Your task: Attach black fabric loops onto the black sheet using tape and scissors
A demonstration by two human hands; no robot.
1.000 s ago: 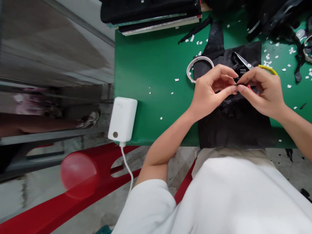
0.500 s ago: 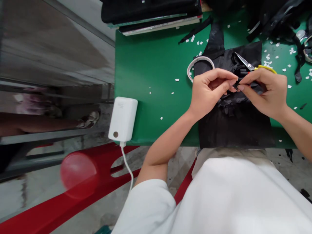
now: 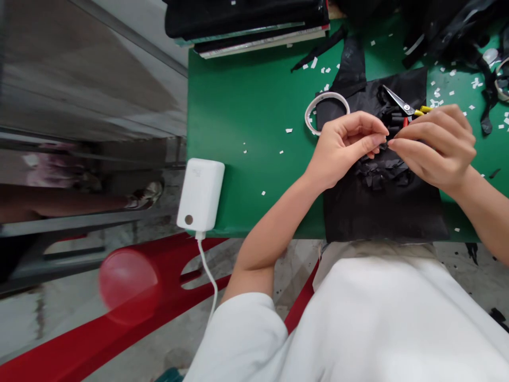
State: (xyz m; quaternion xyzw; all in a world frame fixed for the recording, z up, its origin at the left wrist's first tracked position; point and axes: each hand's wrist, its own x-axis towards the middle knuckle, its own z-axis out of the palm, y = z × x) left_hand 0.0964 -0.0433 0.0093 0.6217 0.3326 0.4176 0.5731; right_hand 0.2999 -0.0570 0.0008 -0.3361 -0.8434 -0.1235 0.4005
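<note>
My left hand (image 3: 350, 146) is closed in a pinch, thumb against forefinger, over a black sheet (image 3: 384, 207) of thin material. Fingertip to fingertip with it, my right hand (image 3: 439, 146) is pinched too. Whatever lies between the fingertips is too small to make out. Crumpled black strips (image 3: 374, 175) lie on the sheet just under the hands. Behind them rest open scissors (image 3: 403, 103) with yellow on the handle, partly covered by my right hand. A roll of white tape (image 3: 308, 114) sits left of the scissors, close to my left hand.
The green table (image 3: 238, 106) bears scattered white paper bits (image 3: 289, 130). A white power bank (image 3: 201, 193) with a cable stands at its left front corner. Books and black cloth (image 3: 246, 21) are stacked at the back. Black scraps (image 3: 445, 42) heap up at the back right. A red chair (image 3: 131, 286) stands lower left.
My right hand has turned, its fingers drawing together with the knuckles higher, baring more of the scissors' handle. My left hand has barely moved.
</note>
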